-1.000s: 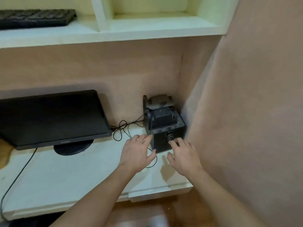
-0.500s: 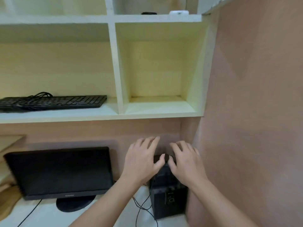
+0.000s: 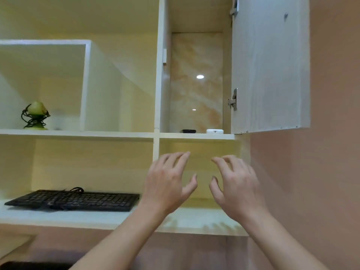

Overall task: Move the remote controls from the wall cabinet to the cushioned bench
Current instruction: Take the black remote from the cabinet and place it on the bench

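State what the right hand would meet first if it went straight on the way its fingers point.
The right hand would likely meet the shelf board under the white remote first; depth is unclear.

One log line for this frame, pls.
phase: pre-grasp | left grip: open, empty | right grip: open, empty | black remote, white remote: on cabinet shelf, untouched | door: open
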Motion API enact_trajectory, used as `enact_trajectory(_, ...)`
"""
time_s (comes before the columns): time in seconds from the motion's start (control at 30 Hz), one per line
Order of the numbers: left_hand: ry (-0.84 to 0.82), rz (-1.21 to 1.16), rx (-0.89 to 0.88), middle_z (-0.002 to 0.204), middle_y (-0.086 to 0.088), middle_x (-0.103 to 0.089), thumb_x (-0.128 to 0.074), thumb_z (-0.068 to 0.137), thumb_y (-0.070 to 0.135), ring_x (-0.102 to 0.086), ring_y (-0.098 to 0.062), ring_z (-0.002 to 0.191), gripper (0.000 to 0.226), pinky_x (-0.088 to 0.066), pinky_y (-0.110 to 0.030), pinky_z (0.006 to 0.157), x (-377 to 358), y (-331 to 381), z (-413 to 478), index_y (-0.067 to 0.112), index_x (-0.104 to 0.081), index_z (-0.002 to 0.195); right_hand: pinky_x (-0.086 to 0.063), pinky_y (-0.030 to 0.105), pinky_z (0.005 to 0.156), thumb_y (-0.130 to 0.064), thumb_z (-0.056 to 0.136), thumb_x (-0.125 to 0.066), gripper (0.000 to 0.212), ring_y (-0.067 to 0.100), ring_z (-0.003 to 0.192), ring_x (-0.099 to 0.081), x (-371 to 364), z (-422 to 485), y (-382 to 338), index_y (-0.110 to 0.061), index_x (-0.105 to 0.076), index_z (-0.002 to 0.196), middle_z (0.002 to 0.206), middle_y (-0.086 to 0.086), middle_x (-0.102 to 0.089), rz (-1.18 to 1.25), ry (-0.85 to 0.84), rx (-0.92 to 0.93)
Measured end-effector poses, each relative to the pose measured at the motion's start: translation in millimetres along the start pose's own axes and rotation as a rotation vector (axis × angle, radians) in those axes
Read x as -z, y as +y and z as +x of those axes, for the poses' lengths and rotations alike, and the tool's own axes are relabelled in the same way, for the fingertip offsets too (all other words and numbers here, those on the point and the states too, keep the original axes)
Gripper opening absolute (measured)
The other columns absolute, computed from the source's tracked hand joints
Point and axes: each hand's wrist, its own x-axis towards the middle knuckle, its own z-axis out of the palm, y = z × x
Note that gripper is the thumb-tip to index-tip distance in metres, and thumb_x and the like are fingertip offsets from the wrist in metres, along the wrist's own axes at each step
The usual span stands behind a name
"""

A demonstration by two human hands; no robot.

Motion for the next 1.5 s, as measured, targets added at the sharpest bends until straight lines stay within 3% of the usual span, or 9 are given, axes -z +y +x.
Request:
enact_trajectory(0.23,0.096,0.078,-0.047,0.131,0.003,-0.065,-0.048,0.085,0.052,-0.058,-0.022,0.124,0.061,-0.053,-0.039,0.092,8.1,-38.5,71.9,0.019,-0.060,0.136,-0.049,0.037,0.079,-0.029,0.077,-0.057,0.043,0.026,0.095,-0.059,-1.9,78.0,-2.1,-0.016,-0.060,0.118,0.103,0.005,-0.060,0.035,0.100,0.123)
enact_trajectory(0.47,0.136,0.201,-0.162,0.147,-0.007,-0.055,-0.049,0.087,0.054,-0.044,-0.029,0.141,0.066,-0.041,-0.043,0.110,-8.9,-79.9,92.8,0.016,-0.057,0.140,-0.050,0.035,0.076,-0.037,0.089,-0.051,0.039,0.022,0.103,-0.054,-30.3,132.2,-2.2,-0.020,-0.057,0.123,0.111,0.000,-0.057,0.054,-0.061,0.224)
enact_trajectory(0.73,0.220,0.221,-0.268,0.158,-0.011,-0.041,-0.055,0.085,0.049,-0.033,-0.028,0.149,0.068,-0.029,-0.049,0.120,-26.7,-101.1,100.1,0.014,-0.054,0.143,-0.045,0.040,0.087,-0.060,0.095,-0.029,0.054,0.024,0.106,-0.057,-54.3,159.7,-7.1,-0.025,-0.055,0.127,0.116,0.000,-0.057,-0.013,-0.235,0.220)
enact_trajectory(0.97,0.249,0.202,-0.273,0.158,-0.011,-0.040,-0.055,0.086,0.049,-0.028,-0.028,0.151,0.070,-0.027,-0.051,0.121,-38.0,-108.2,100.6,0.010,-0.052,0.144,-0.049,0.040,0.075,-0.066,0.092,-0.012,0.060,0.023,0.101,-0.059,-53.1,156.7,-9.0,-0.037,-0.059,0.116,0.105,-0.009,-0.055,-0.050,-0.338,0.218)
enact_trajectory(1.2,0.267,0.210,-0.290,0.157,-0.010,-0.043,-0.054,0.087,0.052,-0.029,-0.028,0.151,0.070,-0.028,-0.052,0.120,-37.7,-109.2,100.7,0.009,-0.052,0.144,-0.050,0.041,0.080,-0.065,0.090,-0.030,0.058,0.025,0.099,-0.060,-48.8,151.9,-4.9,-0.027,-0.060,0.120,0.107,-0.005,-0.058,0.034,-0.277,0.252)
enact_trajectory(1.4,0.235,0.185,-0.258,0.156,-0.009,-0.044,-0.052,0.088,0.053,-0.032,-0.028,0.149,0.072,-0.030,-0.051,0.120,-30.1,-103.3,95.3,0.012,-0.049,0.147,-0.053,0.043,0.059,-0.034,0.090,-0.066,0.025,0.026,0.066,-0.059,-45.4,139.6,7.2,-0.015,-0.068,0.107,0.088,0.000,-0.063,0.184,0.003,0.384)
enact_trajectory(1.5,0.242,0.052,-0.183,0.154,-0.005,-0.047,-0.052,0.089,0.052,-0.039,-0.025,0.146,0.069,-0.035,-0.046,0.117,-21.4,-93.3,85.8,0.014,-0.050,0.146,-0.054,0.044,0.057,-0.022,0.090,-0.064,0.017,0.030,0.071,-0.064,-41.8,133.5,9.8,-0.015,-0.069,0.105,0.089,0.003,-0.066,0.223,0.136,0.393)
